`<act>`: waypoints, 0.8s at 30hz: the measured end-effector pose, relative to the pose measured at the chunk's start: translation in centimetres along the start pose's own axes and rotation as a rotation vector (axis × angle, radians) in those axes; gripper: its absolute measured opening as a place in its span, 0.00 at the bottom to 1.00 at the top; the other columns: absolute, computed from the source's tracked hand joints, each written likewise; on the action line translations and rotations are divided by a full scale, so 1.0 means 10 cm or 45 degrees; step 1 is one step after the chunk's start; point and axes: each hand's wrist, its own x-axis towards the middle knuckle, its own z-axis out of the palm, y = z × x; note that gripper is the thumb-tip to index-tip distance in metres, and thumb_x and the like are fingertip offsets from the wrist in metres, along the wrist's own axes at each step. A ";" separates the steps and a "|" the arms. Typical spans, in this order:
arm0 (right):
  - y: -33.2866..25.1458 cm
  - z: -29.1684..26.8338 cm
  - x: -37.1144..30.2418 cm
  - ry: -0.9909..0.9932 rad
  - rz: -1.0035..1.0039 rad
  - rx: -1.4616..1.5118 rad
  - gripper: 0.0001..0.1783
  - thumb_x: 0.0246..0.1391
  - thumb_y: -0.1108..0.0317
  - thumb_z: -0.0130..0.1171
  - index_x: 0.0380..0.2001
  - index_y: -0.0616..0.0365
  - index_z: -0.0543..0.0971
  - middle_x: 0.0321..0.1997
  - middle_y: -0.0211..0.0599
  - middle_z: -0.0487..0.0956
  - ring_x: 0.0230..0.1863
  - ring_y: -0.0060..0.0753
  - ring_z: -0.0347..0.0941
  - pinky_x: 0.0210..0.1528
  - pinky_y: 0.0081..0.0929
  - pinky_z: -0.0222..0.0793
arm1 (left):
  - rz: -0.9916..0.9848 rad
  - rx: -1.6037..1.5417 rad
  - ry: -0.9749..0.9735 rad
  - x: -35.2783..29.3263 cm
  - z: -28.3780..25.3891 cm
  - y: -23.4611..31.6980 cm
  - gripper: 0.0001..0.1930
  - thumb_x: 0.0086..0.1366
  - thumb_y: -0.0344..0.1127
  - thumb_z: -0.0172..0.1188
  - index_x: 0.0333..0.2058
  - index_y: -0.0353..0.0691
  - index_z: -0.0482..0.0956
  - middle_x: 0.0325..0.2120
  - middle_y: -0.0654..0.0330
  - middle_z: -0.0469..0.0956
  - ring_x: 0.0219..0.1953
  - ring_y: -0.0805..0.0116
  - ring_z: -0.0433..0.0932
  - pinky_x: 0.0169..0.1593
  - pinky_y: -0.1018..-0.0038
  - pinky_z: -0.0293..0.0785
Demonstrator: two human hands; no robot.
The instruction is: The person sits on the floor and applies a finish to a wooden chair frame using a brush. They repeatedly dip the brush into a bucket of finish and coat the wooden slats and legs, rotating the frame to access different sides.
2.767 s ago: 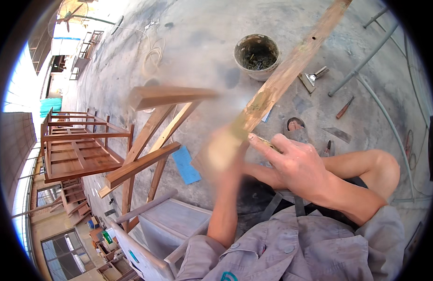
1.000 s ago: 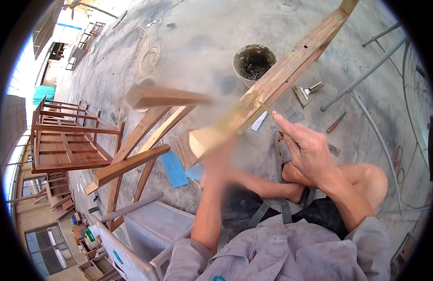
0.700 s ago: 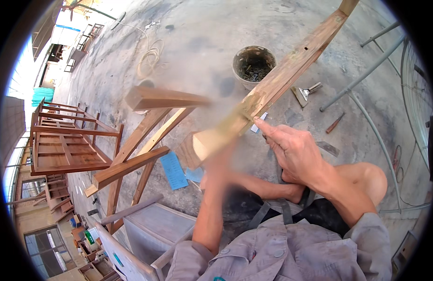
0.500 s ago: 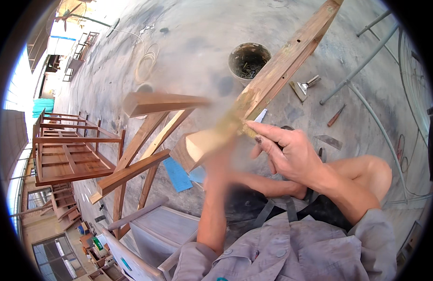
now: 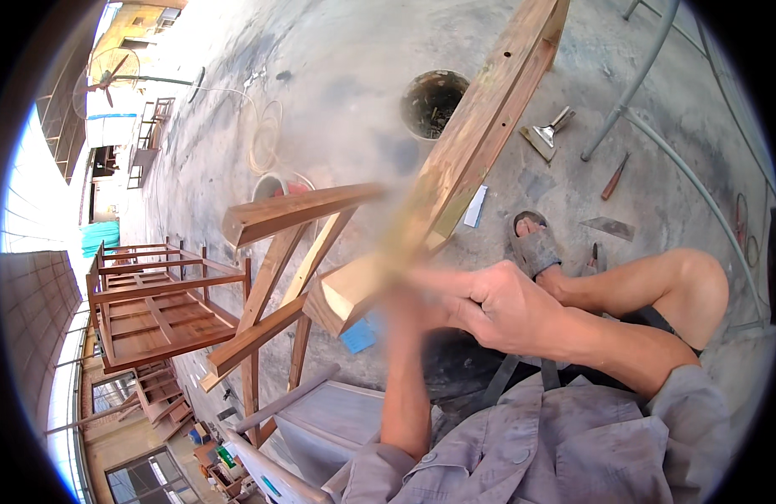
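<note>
A long wooden beam slants from the top of the view toward me, its near end resting at the wooden trestle. Yellowish smears cover its surface by my hands, where the view blurs. My right hand is at the beam's right side, fingers curled and thumb close to them; the tips are smeared by motion, and whatever they hold cannot be made out. Beneath the beam's near end is my left hand, blurred and partly hidden, its fingers unreadable.
A bucket with dark residue stands beyond the beam. Right of it lie a wide scraper, a wood-handled tool and a flat metal blade. A grey chair is at lower left, a wooden frame farther left, metal tubing at right.
My right hand has moved slightly down and left along the beam, its fingertips now blurred. The view has shifted, and my sandalled foot now shows. My left hand stays near the beam's near end.
</note>
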 end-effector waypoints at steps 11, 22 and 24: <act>-0.43 -0.72 -0.47 0.022 0.069 0.225 0.23 0.68 0.78 0.48 0.64 0.62 0.74 0.31 0.31 0.84 0.23 0.17 0.72 0.27 0.19 0.72 | -0.356 -0.391 0.168 0.09 0.29 -0.02 0.25 0.58 0.38 0.77 0.50 0.30 0.81 0.45 0.51 0.82 0.46 0.63 0.81 0.53 0.67 0.76; -0.07 -1.99 -0.82 0.873 0.386 -0.045 0.22 0.75 0.58 0.48 0.61 0.62 0.74 0.15 0.18 0.60 0.09 0.09 0.49 0.10 0.15 0.44 | -1.000 -0.353 -0.059 0.71 -0.32 0.58 0.35 0.58 0.44 0.74 0.60 0.39 0.68 0.47 0.45 0.82 0.50 0.49 0.82 0.53 0.61 0.76; 0.16 -1.88 -0.79 0.803 0.454 0.066 0.21 0.74 0.58 0.49 0.58 0.63 0.75 0.15 0.18 0.59 0.09 0.10 0.49 0.10 0.15 0.43 | -1.012 -0.430 -0.008 0.61 -0.51 0.61 0.35 0.56 0.39 0.75 0.58 0.40 0.66 0.46 0.46 0.82 0.49 0.49 0.82 0.52 0.62 0.77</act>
